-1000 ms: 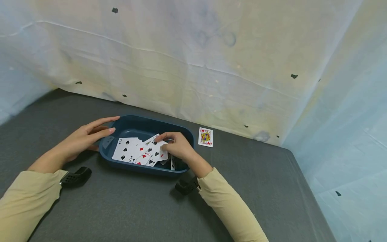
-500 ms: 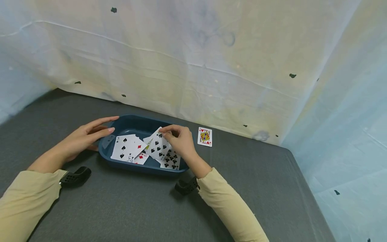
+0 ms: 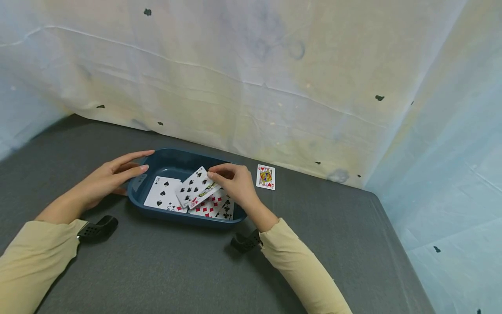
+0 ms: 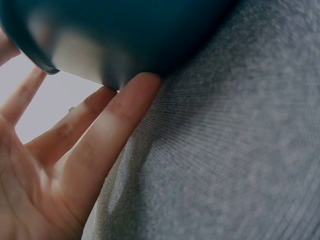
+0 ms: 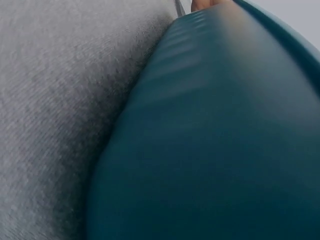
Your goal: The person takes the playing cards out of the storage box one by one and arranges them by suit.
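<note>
Seven of spades [image 3: 190,188] sits tilted over other cards within the tray, pinched at its 2 o'clock end between thumb and fingers of the right hand [image 3: 232,179]. Read in the head view, with 12 o'clock away from the person, the card reaches from those fingertips toward 8 o'clock. Its long axis runs from 2 to 8, slanting across the tray's length, which lies from just past 9 to just past 3. That relation should govern the coming move: the right hand is the nearer one and has the card's far end, while the free end faces down and left. Against its 4 o'clock side shows a picture card [image 3: 203,195]; I cannot tell whether the same pinch takes it too. A diamonds card [image 3: 209,208] and a clubs card [image 3: 228,210] lie below, toward 4 o'clock, and the three of spades [image 3: 161,192] toward 9.

The blue tray [image 3: 180,216] rests on the grey counter [image 3: 176,270]. At its 9 o'clock end the left hand [image 3: 106,179] touches it with extended fingers, grasping no card.

Past the tray's 3 o'clock end, a face card of hearts [image 3: 266,176] lies flat on the counter. Farthest, toward 12, hangs a pale sheet [image 3: 235,87].
</note>
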{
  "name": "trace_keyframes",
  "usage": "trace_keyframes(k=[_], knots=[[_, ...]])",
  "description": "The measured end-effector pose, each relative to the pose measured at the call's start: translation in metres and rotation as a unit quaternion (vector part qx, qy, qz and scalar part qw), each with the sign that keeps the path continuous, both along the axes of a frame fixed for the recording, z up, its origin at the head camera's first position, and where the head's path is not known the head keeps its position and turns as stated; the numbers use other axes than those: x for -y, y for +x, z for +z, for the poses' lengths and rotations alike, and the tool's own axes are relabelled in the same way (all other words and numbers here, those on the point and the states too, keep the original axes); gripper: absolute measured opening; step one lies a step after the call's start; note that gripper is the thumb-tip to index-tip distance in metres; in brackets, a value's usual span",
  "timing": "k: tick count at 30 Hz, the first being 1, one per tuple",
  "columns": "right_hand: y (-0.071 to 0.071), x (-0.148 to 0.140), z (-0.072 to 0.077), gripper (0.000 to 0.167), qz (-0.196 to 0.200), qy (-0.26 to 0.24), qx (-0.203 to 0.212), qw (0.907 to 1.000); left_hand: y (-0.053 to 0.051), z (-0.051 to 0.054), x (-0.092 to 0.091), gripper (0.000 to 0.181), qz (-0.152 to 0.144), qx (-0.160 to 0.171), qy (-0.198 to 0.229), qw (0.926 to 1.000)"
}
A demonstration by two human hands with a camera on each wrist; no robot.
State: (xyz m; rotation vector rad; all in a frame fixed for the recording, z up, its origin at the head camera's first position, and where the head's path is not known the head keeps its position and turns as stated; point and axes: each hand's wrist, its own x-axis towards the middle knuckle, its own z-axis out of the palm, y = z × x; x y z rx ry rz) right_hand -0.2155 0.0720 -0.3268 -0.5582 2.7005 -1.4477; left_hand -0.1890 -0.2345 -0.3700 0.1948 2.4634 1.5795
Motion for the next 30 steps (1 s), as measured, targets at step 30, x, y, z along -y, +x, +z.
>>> trace_keyframes(k=[30], knots=[[0.001, -0.105, -0.009, 0.022, -0.112, -0.102, 0.066, 0.9863, 0.001, -0.003, 0.004, 0.063, -0.001, -0.006, -0.007, 1.0]])
